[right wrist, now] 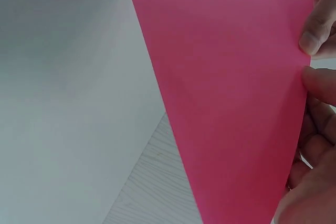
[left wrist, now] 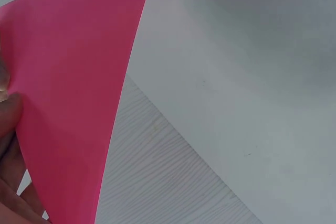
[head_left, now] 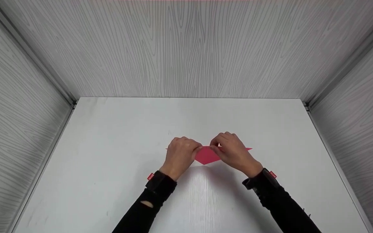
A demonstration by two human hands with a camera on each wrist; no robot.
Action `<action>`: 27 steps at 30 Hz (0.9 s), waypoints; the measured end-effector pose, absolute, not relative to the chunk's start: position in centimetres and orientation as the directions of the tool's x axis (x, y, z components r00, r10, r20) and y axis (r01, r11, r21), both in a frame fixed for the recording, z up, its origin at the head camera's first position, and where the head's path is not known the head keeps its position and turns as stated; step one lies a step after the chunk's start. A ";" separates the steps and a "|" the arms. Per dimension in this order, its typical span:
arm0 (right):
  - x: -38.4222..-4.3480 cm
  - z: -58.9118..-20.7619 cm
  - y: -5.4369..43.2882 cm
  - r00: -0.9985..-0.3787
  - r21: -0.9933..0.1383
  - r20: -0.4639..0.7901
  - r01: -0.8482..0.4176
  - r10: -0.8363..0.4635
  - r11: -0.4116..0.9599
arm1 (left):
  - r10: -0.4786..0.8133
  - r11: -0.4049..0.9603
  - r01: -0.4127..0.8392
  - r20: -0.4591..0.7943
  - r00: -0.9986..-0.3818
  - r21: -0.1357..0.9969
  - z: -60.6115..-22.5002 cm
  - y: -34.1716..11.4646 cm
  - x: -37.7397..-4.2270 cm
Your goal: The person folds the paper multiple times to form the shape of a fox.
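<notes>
A sheet of pinkish-red paper, folded to a triangle, is held up above the white table with its point toward me. My left hand pinches its top edge left of the middle. Just right of the middle, my right hand pinches the same edge between thumb and fingers. The paper's sharp side corners stick out beyond both hands. In the left wrist view the paper hangs smooth, with left fingertips at its edge. Both thumbs show close together along the edge of the paper in the right wrist view.
Under the hands lies a white tabletop. Grey wood-grain panels enclose it: a back wall, a left wall and a right wall. Black bands circle both wrists.
</notes>
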State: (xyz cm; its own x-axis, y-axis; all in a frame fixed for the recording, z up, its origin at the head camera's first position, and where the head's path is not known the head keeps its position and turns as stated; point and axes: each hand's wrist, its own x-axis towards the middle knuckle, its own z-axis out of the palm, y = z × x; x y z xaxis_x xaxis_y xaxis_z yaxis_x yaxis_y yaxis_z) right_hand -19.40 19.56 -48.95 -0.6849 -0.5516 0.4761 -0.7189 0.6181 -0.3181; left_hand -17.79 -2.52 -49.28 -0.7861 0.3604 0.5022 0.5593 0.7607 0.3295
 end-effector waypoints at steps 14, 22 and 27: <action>-19.2 -49.8 21.4 -0.657 -0.291 0.473 -0.746 -0.588 0.599 | 0.330 0.762 0.533 0.488 -0.808 0.368 -49.8 -3.9 -17.4; -19.5 -49.7 21.9 -0.657 -0.232 0.450 -0.740 -0.605 0.631 | 0.334 0.750 0.538 0.481 -0.811 0.386 -50.0 -4.2 -17.3; -19.4 -49.7 22.3 -0.678 -0.272 0.420 -0.729 -0.603 0.629 | 0.344 0.744 0.541 0.470 -0.813 0.392 -50.0 -4.1 -17.3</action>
